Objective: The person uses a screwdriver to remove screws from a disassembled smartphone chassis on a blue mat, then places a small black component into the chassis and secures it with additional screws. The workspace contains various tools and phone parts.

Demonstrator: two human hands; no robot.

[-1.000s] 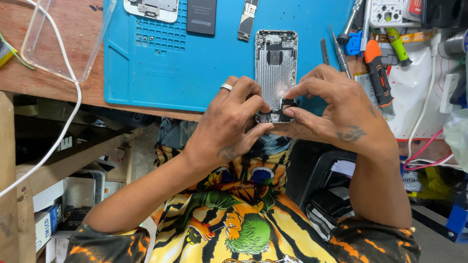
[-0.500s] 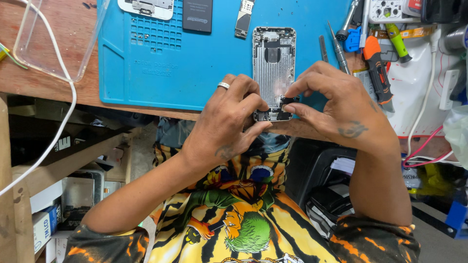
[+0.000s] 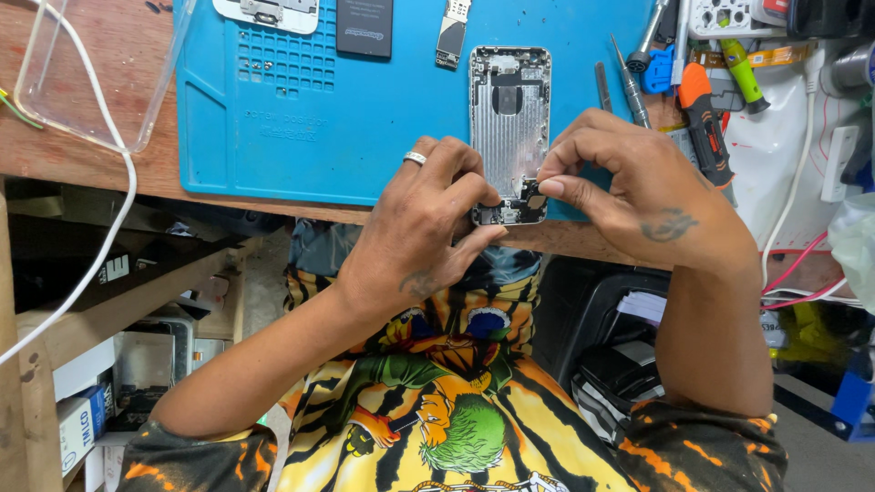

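Already we have the table (image 3: pixel 82 146) spread with our blue mat (image 3: pixel 301 137), and on it the phone's bare metal housing (image 3: pixel 509 118) lies stripped, its black battery (image 3: pixel 365 25) set apart at the far edge. Our left hand (image 3: pixel 424 232) steadies the near end while our right hand (image 3: pixel 629 182) pinches narrowly at a small part (image 3: pixel 531 193) there, perhaps a connector, so the finer work at that end looks unfinished.

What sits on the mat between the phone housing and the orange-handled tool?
In the head view, a slim metal pry tool and a thin screwdriver lie between the phone housing and orange-handled tool.
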